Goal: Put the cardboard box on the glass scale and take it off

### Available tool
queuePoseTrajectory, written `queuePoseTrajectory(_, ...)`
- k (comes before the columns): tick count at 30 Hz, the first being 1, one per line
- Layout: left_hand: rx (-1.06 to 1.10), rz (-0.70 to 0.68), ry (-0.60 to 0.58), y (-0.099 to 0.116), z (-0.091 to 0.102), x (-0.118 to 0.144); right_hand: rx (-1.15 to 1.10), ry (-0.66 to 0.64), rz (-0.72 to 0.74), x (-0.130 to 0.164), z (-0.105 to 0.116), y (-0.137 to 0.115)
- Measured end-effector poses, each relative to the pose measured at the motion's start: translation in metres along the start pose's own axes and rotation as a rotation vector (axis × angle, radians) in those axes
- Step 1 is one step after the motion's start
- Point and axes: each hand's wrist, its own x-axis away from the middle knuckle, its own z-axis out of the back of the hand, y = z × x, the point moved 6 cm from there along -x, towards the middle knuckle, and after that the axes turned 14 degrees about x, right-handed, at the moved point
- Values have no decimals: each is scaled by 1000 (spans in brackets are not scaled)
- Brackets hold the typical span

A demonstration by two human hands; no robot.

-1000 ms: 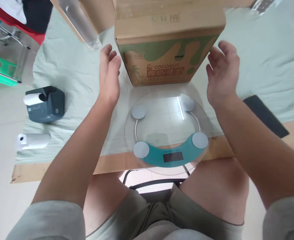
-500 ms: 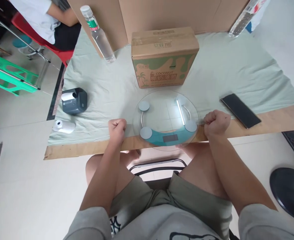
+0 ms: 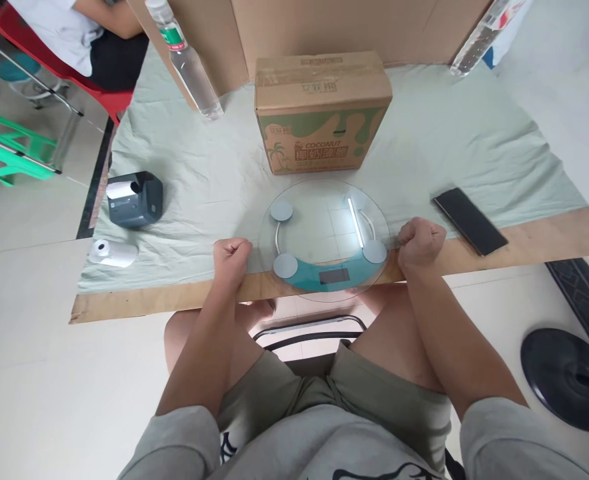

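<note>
Both hands are resting as closed fists at the tabletop (image 3: 549, 240) edge, holding nothing. Left hand (image 3: 231, 259) is sitting just left of the round glass scale (image 3: 324, 230); right hand (image 3: 421, 241) is sitting just right of it. Forearms are angling inward. Coconut-drink carton (image 3: 323, 110) is standing behind the scale.

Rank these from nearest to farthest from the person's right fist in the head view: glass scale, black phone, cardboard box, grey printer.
From the right hand:
1. Glass scale, right beside it, toward the left.
2. Black phone, on its right.
3. Cardboard box, behind the scale.
4. Grey printer, far across on the left.
</note>
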Motion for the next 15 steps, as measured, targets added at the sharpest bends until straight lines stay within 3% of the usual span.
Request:
queuePoseTrajectory(5, -8, -18, -22, 1, -1, 1, 25, -4, 10, 1, -1, -1)
queuePoseTrajectory(9, 33, -112, 3, 11, 10, -8, -8, -10, -9, -7, 0, -2)
queuePoseTrajectory(12, 56, -257, 22, 32, 16, -43, -89, -3, 17, -34, -8, -14)
queuePoseTrajectory(14, 130, -384, -12, 49, 10, -82, -163, -57, 31, -63, -26, -24)
queuePoseTrajectory(15, 201, -347, -47, 51, 3, -108, -174, -87, 34, -80, -38, -28)
